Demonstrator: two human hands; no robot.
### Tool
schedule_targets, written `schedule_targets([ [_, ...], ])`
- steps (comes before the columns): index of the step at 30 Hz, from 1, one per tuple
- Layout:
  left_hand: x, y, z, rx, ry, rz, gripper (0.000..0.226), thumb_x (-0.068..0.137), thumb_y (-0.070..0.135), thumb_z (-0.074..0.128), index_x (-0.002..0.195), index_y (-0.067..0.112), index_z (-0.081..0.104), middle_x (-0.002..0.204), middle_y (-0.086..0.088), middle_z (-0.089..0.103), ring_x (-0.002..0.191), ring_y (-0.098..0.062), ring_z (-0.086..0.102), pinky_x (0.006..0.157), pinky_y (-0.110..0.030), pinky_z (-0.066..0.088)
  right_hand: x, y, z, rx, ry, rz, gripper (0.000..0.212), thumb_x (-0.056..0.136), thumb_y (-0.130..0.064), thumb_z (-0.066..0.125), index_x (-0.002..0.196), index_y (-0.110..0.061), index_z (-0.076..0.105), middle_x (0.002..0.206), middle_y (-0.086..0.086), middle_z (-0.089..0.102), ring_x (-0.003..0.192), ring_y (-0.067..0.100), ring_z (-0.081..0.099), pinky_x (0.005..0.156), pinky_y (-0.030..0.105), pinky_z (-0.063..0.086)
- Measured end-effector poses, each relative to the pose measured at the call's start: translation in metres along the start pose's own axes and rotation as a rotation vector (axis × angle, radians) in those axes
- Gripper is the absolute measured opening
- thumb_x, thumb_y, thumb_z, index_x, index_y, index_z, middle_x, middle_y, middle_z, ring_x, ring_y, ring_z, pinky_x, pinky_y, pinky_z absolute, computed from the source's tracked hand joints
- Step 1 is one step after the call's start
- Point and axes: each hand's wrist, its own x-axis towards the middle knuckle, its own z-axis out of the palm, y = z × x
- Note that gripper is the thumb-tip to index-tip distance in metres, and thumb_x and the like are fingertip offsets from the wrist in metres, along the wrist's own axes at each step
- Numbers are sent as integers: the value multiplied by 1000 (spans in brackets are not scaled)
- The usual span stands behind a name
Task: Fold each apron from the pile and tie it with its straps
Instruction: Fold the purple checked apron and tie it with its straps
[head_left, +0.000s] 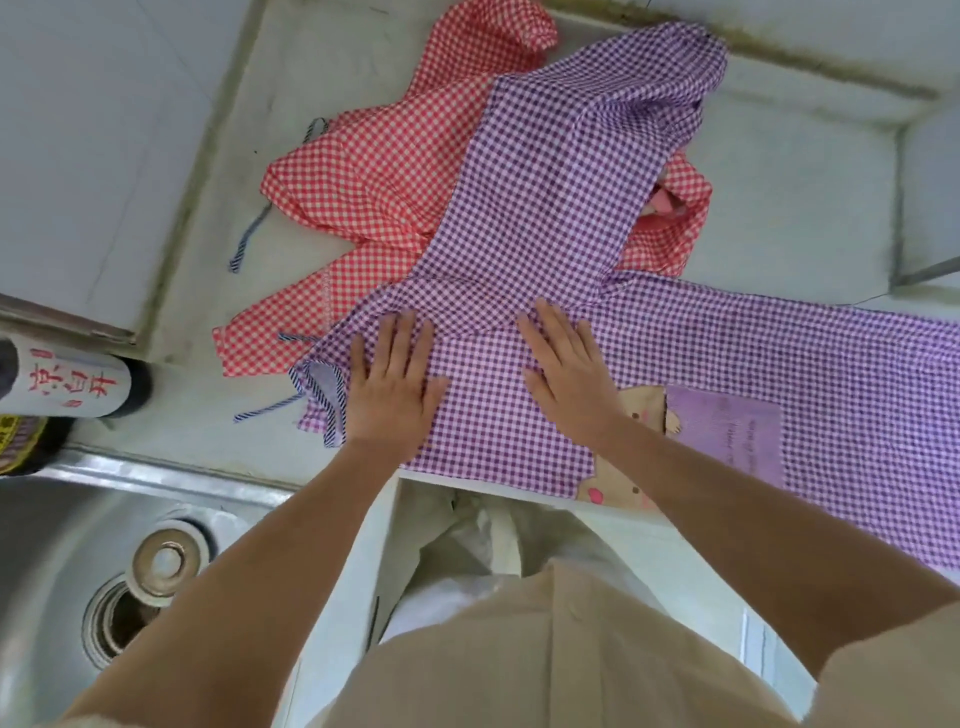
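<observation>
Purple apron (753, 353) spread on the worktop (789, 197), its far part lying over the red apron (374, 171). Left hand (395, 387) and right hand (569, 379) press flat on it, fingers straight and grasping nothing, probably to smooth the cloth for an even fold. One strap (265, 411) trails loose at its left edge.

A home kitchen — steel sink (62, 530) with drain, tiled counter (779, 208), sauce bottle (67, 384).

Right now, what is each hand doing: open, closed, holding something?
Left hand: open, pressed flat on the purple checked fabric apron, holding nothing.
Right hand: open, flat on the same apron, holding nothing.
</observation>
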Motion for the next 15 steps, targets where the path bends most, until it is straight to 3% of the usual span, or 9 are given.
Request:
schedule_targets([
  [5,3,5,-10,-17,66,-160,72,98,48,5,155,3,-1,164,-14,-5,151,-27,-8,122,-49,1,-43,44,9,21,-19,306,66,96,-48,2,156,-21,-6,165,4,-10,150,17,-13,123,40,-6],
  [7,3,36,-16,-31,96,-77,73,100,48,7,155,1,3,163,-17,-4,151,-31,-6,122,-48,0,-44,45,8,69,-15,287,69,95,-49,3,156,-17,-2,164,4,-8,150,16,-13,123,40,-7],
  [10,6,114,-17,-70,99,179,71,101,50,3,155,5,10,163,-18,-1,151,-32,-2,122,-52,5,-46,42,-5,364,78,183,63,101,-41,24,155,-10,15,164,7,7,151,14,0,124,36,-2],
  [13,6,166,-11,-90,11,236,70,99,49,3,155,8,10,163,-15,-1,151,-31,-2,121,-55,6,-52,43,-20,455,266,94,53,101,-28,33,150,-7,34,159,9,27,148,21,23,123,36,10],
  [15,4,183,1,-21,-53,256,69,98,52,1,156,15,1,163,-11,-5,151,-29,-6,120,-55,0,-75,72,-21,410,289,152,53,100,-28,30,150,-9,35,159,9,28,148,22,23,123,41,11],
])
